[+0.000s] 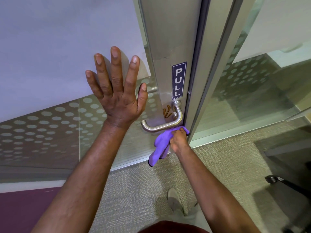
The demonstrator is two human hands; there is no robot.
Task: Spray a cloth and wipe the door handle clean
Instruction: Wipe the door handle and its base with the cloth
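Right hand (178, 138) clenched on cloth (161, 145), pressing it under handle (165, 122) bend. Left hand (117, 91) released, splayed flat on door (166, 39), likely steadying it against wiping pressure.

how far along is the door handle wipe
Done: the purple cloth is already in the right hand and at the door handle; no spray bottle in view. In hand: that hand presses the cloth under the lever's bend, while the left hand lies flat on the glass door. Left: brown smears sit behind the handle, and the lever's free end looks unwiped.
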